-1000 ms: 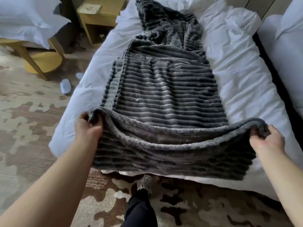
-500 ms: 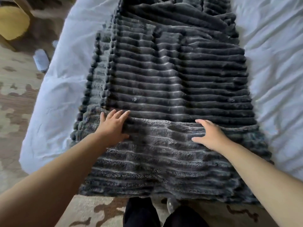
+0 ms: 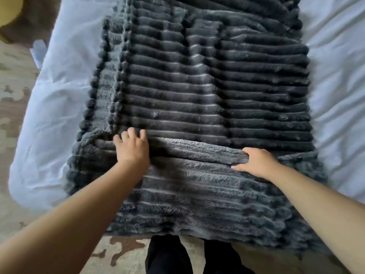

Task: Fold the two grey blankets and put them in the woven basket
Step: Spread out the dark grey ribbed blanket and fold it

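Note:
A dark grey ribbed plush blanket (image 3: 207, 86) lies lengthwise on the white bed (image 3: 59, 95), its near end folded over and hanging off the bed's foot. My left hand (image 3: 132, 149) rests flat on the folded edge at the left, fingers spread. At the right of the same edge, my right hand (image 3: 258, 163) pinches a ridge of the plush between thumb and fingers, the fingertips sunk in the pile. No woven basket is in view, and I cannot make out a second blanket.
Patterned beige-brown carpet (image 3: 15, 80) lies left of the bed. A pale slipper (image 3: 37, 50) sits on it by the bed's side, and a yellow seat (image 3: 7, 12) shows at the top left. My dark trouser legs (image 3: 187, 256) stand at the bed's foot.
One second ago both hands held the near corners up. They laid that end down and moved inward onto the fold; the right hand has since gone from flat to pinching the plush.

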A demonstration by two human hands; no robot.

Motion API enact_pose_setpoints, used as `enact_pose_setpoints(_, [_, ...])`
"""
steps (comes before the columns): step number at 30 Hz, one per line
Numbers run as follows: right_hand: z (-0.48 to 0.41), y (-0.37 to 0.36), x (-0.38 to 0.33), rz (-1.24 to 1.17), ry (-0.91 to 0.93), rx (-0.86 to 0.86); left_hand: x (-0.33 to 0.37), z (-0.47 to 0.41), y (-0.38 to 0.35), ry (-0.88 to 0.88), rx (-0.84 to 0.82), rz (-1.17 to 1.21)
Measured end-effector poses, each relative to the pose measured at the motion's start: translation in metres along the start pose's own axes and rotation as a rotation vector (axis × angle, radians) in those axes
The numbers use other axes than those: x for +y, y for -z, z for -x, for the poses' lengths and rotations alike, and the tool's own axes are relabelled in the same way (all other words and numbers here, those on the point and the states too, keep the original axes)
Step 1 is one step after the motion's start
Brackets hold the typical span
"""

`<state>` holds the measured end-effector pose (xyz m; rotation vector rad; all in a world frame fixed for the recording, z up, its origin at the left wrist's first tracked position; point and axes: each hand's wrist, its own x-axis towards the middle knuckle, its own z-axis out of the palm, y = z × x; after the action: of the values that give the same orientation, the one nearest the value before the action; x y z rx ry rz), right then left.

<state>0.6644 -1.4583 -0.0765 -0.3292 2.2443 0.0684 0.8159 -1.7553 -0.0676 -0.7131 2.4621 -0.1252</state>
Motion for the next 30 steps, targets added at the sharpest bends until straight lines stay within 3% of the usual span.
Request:
enact_pose_setpoints(3, [-0.001,0.011,0.025,0.095,0.032,-0.079,0.057,0.022,0.007,-0.194,0.082,0.096])
enact_pose_setpoints(9, [-0.006,0.034,0.100,0.125,0.005,-0.256,0.174,0.055,0.024,-0.412,0.037,0.196])
enact_pose_setpoints(10, [-0.010,0.037,0.114,0.140,0.026,-0.208,0.191,0.058,0.025,-0.430,0.028,0.200])
enact_pose_setpoints(12, [-0.016,0.043,0.139,0.093,0.019,0.049,0.220,0.063,0.026,-0.447,0.012,0.212])
enact_pose_setpoints(14, [-0.018,0.046,0.154,0.001,-0.024,0.333,0.239,0.061,0.023,-0.416,-0.025,0.212])
enact_pose_setpoints(16, [-0.018,0.040,0.167,-0.015,-0.021,0.471,0.246,0.053,0.016,-0.353,-0.097,0.203])
enact_pose_setpoints(21, [0.009,0.008,0.207,-0.262,-0.212,0.426,0.243,0.040,0.013,-0.317,-0.170,0.240])
enact_pose_setpoints(24, [0.041,-0.012,0.220,-0.409,-0.283,0.433,0.241,0.051,0.027,-0.291,-0.073,0.324])
enact_pose_setpoints(27, [0.071,-0.028,0.222,-0.467,-0.321,0.467,0.235,0.075,0.042,-0.248,0.121,0.527])
enact_pose_setpoints(30, [0.092,-0.042,0.216,-0.605,-0.361,0.405,0.229,0.109,0.048,-0.067,0.122,0.813])
